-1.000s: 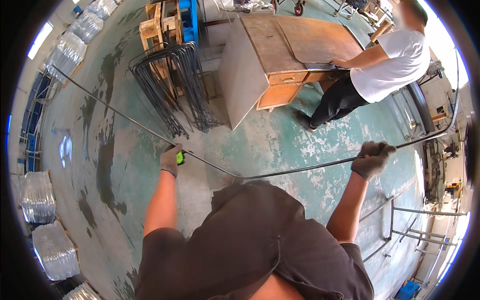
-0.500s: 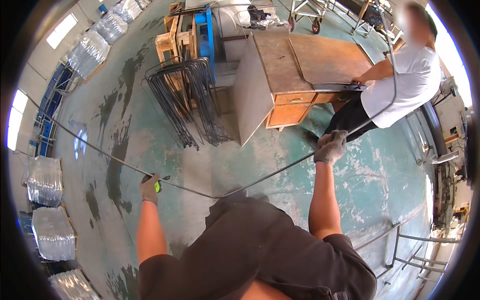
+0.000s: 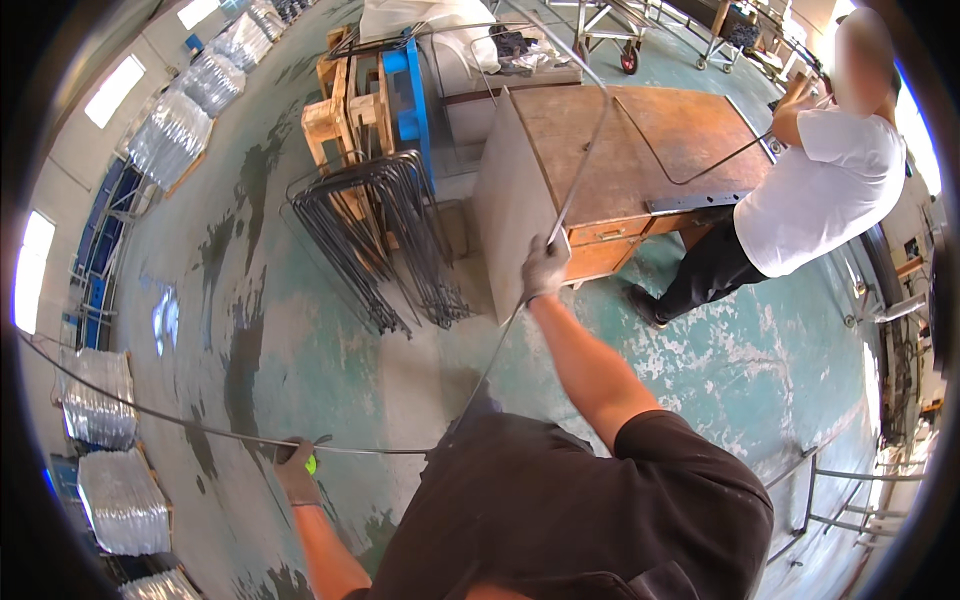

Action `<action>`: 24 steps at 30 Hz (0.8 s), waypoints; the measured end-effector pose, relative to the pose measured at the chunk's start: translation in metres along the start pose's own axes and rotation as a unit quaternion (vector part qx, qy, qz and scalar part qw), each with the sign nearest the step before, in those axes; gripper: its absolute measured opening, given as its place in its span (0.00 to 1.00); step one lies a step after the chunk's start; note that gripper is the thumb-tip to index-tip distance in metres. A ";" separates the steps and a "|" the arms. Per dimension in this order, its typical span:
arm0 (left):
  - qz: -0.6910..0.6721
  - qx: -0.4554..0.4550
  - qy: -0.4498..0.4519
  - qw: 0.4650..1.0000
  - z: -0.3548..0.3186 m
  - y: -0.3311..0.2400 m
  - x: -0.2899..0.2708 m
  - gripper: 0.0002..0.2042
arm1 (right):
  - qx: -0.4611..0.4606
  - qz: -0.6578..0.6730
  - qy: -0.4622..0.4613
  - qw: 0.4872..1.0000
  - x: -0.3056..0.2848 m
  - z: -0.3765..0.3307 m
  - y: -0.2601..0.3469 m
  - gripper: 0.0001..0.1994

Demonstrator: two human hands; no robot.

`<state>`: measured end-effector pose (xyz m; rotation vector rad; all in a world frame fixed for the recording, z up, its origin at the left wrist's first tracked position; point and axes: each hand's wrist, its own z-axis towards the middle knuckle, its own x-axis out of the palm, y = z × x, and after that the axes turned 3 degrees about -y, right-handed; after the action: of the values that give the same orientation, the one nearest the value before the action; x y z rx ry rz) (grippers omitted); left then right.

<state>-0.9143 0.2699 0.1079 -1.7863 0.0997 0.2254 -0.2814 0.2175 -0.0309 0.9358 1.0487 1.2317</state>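
Both gloved hands, L point(image 3: 297, 470) & R point(image 3: 543, 268), fingers closed round long bent steel rod point(image 3: 575, 170). Risk: springy free end could whip toward co-worker point(image 3: 810, 200) at desk point(image 3: 640, 150).

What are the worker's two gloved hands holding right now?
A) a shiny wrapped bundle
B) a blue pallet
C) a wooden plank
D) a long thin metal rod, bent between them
D: the left hand and the raised right hand both grip one long metal rod that bends between them.
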 end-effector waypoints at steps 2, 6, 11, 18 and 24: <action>-0.010 0.007 -0.046 0.999 -0.009 -0.033 0.023 0.06 | 0.198 0.048 0.021 0.979 0.033 -0.054 0.036 0.20; -0.022 0.040 -0.044 0.998 0.017 -0.068 0.043 0.05 | 0.249 0.001 0.053 0.967 0.085 -0.041 0.034 0.23; -0.019 0.094 0.011 0.995 0.040 -0.114 0.075 0.06 | 0.254 -0.038 0.114 0.960 0.133 -0.022 0.057 0.22; 0.035 0.168 0.069 0.983 0.029 -0.186 0.221 0.08 | 0.363 0.001 0.201 0.910 0.173 -0.030 -0.004 0.25; 0.061 0.160 0.059 0.983 0.019 -0.231 0.323 0.09 | 0.360 -0.059 0.327 0.872 0.201 0.033 -0.033 0.27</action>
<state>-0.5566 0.3579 0.2581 -1.4737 0.3137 0.1784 -0.2349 0.4139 -0.0761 0.9903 2.1759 1.0742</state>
